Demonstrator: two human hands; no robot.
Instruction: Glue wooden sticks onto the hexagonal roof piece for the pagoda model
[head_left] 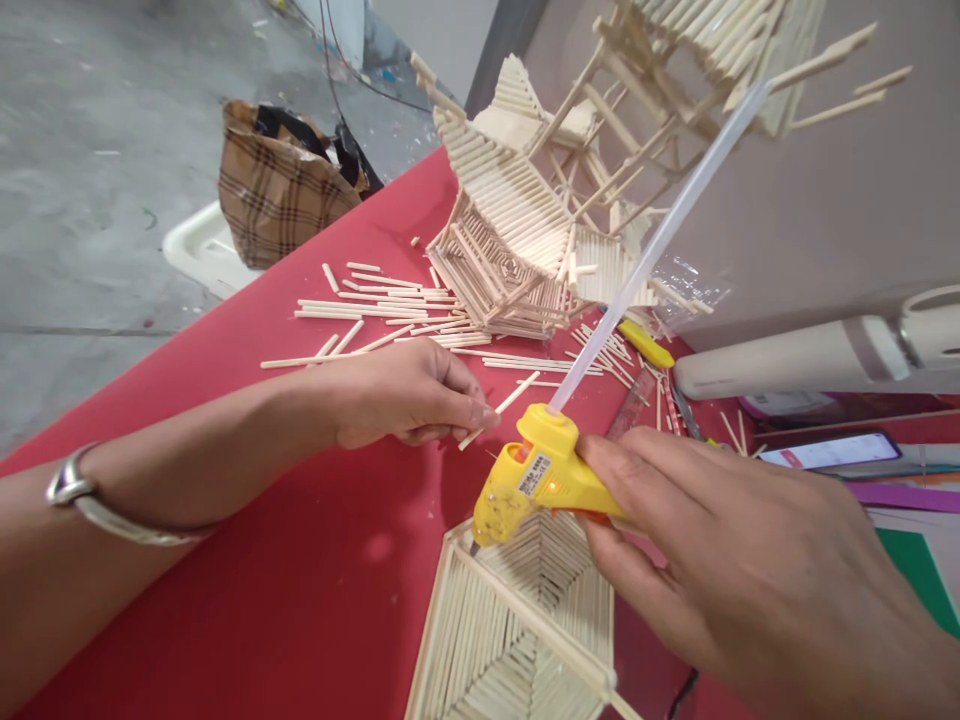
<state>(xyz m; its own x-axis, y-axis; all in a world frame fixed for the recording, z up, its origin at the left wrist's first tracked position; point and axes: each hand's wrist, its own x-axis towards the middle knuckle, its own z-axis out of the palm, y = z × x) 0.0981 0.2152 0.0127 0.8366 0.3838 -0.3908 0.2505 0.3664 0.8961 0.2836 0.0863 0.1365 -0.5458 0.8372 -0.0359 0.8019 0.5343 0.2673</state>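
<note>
My right hand (pixel 720 540) grips a yellow hot glue gun (pixel 536 480) with a long clear glue stick (pixel 660 240) rising from its back. Its nozzle points down at the edge of a flat panel of glued wooden sticks (pixel 510 630) on the red table (pixel 300 560). My left hand (pixel 409 392) pinches a single thin wooden stick (pixel 501 407) between thumb and fingers, just left of the glue gun. A metal bangle (pixel 97 505) sits on my left wrist.
A tall model built of wooden sticks (pixel 517 230) stands at the back, with loose sticks (pixel 390 305) scattered before it. A yellow cutter (pixel 646 345), a phone (pixel 829 450), a white appliance (pixel 810 355) and coloured sheets lie right. A checked bag (pixel 274 185) rests on a white stool beyond the table.
</note>
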